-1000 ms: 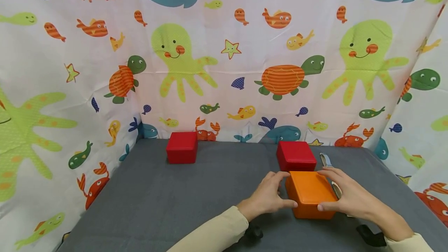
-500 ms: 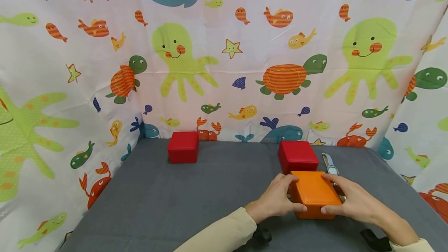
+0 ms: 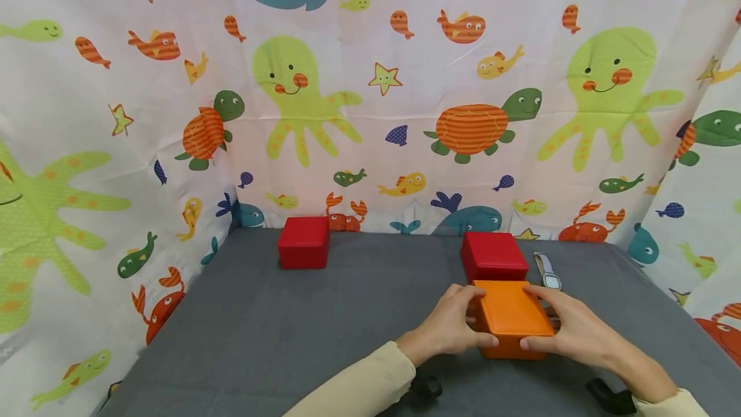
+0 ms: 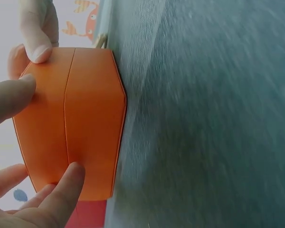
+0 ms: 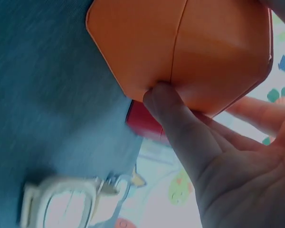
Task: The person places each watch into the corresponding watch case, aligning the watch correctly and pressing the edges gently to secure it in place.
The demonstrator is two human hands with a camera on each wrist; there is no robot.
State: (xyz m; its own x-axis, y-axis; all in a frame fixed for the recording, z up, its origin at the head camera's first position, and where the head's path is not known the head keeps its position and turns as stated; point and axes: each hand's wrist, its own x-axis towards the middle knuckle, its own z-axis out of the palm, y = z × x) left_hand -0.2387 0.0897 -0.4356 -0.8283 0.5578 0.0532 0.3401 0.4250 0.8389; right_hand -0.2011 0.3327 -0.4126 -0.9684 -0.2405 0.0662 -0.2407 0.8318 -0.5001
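Observation:
Both hands hold an orange box (image 3: 515,309) with a lid seam around its sides. My left hand (image 3: 448,324) grips its left side, thumb at the near corner, fingers at the far one. Opposite it, my right hand (image 3: 579,327) grips the right side, its fingertips (image 5: 164,97) at the seam. In the left wrist view the box (image 4: 85,123) stands close over the grey cloth. A red box (image 3: 494,257) sits right behind the orange one. Beyond my right hand lies a watch (image 3: 551,282) with a pale blue strap.
A second red box (image 3: 303,243) stands at the back left of the grey table (image 3: 243,340). A cream-cased watch (image 5: 66,209) shows close to the right wrist camera. A curtain (image 3: 347,108) printed with sea animals hangs behind and at both sides.
The orange box, held by both hands, has shifted a little left against the red box behind it. The blue-strapped watch, partly covered by my right hand before, now shows its face.

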